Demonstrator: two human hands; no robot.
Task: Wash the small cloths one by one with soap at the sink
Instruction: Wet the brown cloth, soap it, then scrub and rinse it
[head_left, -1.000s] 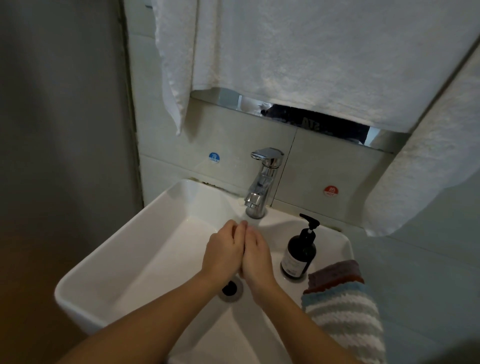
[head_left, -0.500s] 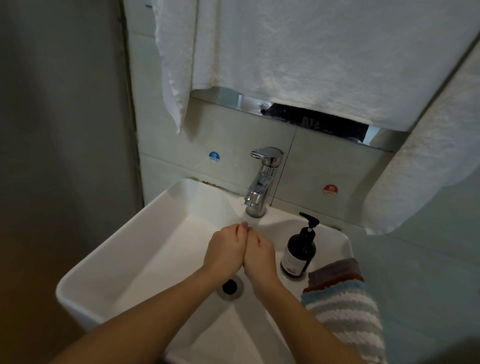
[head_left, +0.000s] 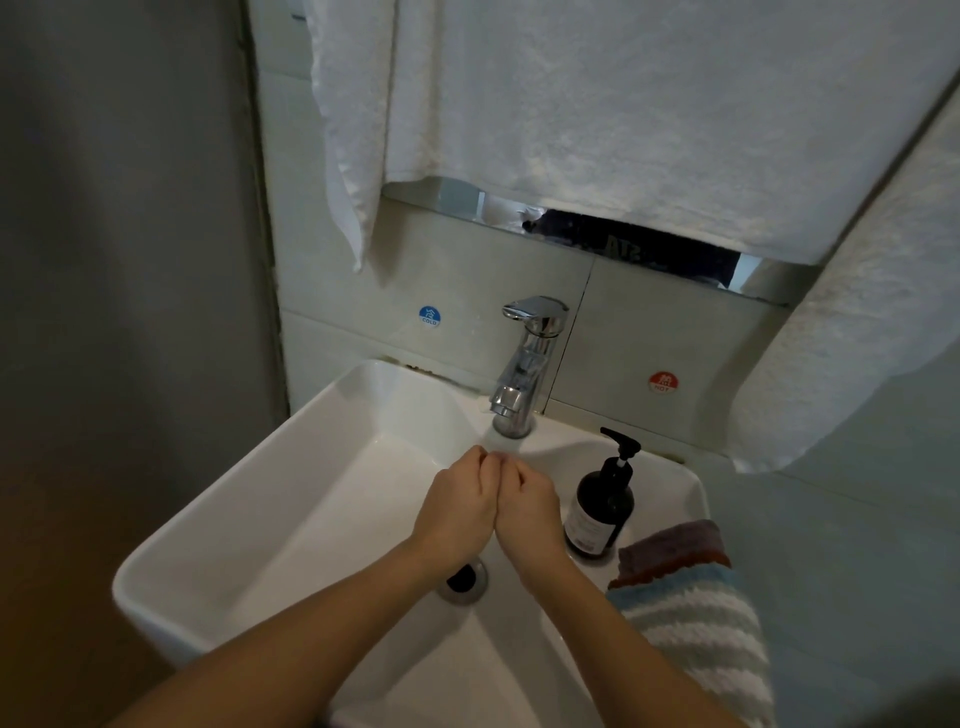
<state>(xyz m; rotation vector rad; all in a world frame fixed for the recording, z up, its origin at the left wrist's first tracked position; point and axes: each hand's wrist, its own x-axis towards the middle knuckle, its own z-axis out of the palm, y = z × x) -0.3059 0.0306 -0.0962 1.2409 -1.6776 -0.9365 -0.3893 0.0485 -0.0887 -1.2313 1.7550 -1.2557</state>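
My left hand and right hand, fingers curled and empty, press together under the tap; both cloths wait unwashed beside the sink.

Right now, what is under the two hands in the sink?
Under the left hand and right hand lies the white sink bottom with its round metal drain. The left wrist covers part of the drain; whether water runs cannot be seen.

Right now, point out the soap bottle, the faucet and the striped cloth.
soap bottle (head_left: 600, 512): head view, dark body.
faucet (head_left: 524, 387): head view, chrome column.
striped cloth (head_left: 696, 631): head view, middle stripes.
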